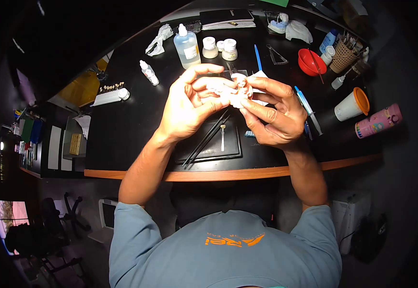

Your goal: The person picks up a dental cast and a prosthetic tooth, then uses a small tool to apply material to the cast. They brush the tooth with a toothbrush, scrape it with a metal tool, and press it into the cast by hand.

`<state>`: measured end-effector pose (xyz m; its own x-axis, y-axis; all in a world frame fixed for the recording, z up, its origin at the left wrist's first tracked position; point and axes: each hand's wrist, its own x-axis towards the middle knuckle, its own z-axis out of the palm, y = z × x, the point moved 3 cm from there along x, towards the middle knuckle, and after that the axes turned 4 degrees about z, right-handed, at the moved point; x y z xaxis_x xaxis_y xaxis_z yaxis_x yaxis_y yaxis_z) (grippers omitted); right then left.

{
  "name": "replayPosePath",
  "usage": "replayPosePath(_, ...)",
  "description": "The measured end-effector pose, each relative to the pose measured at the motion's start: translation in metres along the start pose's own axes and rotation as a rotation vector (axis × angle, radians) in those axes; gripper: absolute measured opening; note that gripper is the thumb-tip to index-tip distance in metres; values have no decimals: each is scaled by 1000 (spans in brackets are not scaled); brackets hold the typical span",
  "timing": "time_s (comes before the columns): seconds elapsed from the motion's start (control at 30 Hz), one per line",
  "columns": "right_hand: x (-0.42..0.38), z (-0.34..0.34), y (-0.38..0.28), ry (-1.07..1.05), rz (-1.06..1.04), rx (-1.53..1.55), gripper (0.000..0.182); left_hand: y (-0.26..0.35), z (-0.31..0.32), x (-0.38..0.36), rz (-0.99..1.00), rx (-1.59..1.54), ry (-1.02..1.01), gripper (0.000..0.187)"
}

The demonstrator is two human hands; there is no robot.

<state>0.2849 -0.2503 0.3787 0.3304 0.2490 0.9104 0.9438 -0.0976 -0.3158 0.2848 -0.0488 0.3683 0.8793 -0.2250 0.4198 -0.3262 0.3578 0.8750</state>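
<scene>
Both hands hold a pale dental model (238, 97) above the black desk, near the middle of the view. My left hand (188, 103) grips its left side between thumb and fingers. On the right side, the fingertips and thumb of my right hand (277, 111) pinch it. Bright light washes out the model's detail, and the fingers cover part of it. Beneath the hands lies a black tray (233, 152) with dark thin brushes (203, 142) and a small light-handled piece (223, 138) on it.
Behind stand a clear bottle (187, 49) and white-lidded jars (210, 48). To the right are a red bowl (311, 62), a cup with an orange rim (350, 105), a pink can (378, 121) and a syringe (308, 109). A small dropper bottle (149, 73) is at left.
</scene>
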Motion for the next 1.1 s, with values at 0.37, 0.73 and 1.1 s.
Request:
replayPosePath(0.37, -3, 6, -4, 44, -43, -7, 34, -16, -6, 2, -97, -193, -173, 59)
replayPosePath(0.73, -2, 11, -11, 56, -65, -46, 58, -19, 3, -1, -200, -403, -210, 68)
replayPosePath(1.1, -9, 12, -7, 4, -42, -38, 66, -26, 1, -1, -222, -434, -245, 60)
